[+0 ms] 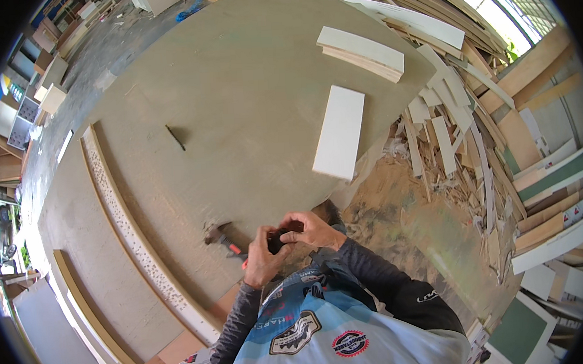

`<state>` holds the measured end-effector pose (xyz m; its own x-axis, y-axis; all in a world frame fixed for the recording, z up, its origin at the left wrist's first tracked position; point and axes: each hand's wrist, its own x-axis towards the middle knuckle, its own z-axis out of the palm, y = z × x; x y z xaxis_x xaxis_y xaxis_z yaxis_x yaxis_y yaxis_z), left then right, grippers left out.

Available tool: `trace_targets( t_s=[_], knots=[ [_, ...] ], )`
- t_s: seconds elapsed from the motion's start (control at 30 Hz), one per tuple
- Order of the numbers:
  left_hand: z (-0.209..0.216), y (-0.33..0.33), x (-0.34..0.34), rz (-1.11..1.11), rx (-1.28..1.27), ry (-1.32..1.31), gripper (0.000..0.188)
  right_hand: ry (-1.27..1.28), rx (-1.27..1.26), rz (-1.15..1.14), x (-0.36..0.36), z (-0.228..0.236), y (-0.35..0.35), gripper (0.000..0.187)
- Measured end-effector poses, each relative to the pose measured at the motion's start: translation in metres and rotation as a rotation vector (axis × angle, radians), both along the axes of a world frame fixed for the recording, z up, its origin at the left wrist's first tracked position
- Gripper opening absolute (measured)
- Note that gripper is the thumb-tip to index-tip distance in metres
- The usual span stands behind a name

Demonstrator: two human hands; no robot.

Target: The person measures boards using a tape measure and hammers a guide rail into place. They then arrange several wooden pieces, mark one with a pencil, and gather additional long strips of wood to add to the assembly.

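Note:
My left hand (261, 258) and my right hand (312, 229) meet close to my body at the near edge of a large grey-brown worktable (231, 72). Between them is a small dark object (276, 241), gripped by the bent fingers of both; its kind is too dark and covered to make out. Just left of my left hand, a hammer (222, 239) with a dark head and a red-and-black handle lies on the table. A thin dark stick (176, 137) rests farther off on the tabletop.
Right of centre lie a white board (339, 132) and a short stack of white-topped boards (362, 52). A long speckled strip (134, 235) with raised sides runs along the left. Wood offcuts (445, 129) pile up on the right, beside a sawdust-strewn floor (401, 222).

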<state>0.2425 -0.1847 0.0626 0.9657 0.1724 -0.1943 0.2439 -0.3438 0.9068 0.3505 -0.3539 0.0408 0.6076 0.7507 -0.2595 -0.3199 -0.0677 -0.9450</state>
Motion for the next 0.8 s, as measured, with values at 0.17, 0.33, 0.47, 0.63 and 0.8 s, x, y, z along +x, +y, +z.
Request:
trace_targets(
  t_s=[0.17, 0.33, 0.47, 0.63, 0.8],
  knots=[
    [-0.014, -0.090, 0.081, 0.007, 0.106, 0.258, 0.037, -0.149, -0.245, -0.293, 0.130, -0.030, -0.089, 0.015],
    [-0.075, -0.139, 0.121, 0.036, 0.101, 0.359, 0.037, -0.851, -0.521, -0.709, 0.315, -0.075, -0.144, 0.016],
    [-0.073, -0.157, 0.144, 0.211, 0.134, 0.457, 0.032, -1.140, -0.735, -0.644, 0.392, -0.080, -0.127, 0.022],
    [-0.062, -0.155, 0.162, 0.346, 0.134, 0.525, 0.029, -1.146, -0.738, -0.692, 0.392, -0.098, -0.114, 0.020],
    [-0.068, -0.147, 0.158, 0.333, 0.086, 0.495, 0.029, -1.196, -0.685, -0.697, 0.395, -0.109, -0.116, 0.016]
  ],
)
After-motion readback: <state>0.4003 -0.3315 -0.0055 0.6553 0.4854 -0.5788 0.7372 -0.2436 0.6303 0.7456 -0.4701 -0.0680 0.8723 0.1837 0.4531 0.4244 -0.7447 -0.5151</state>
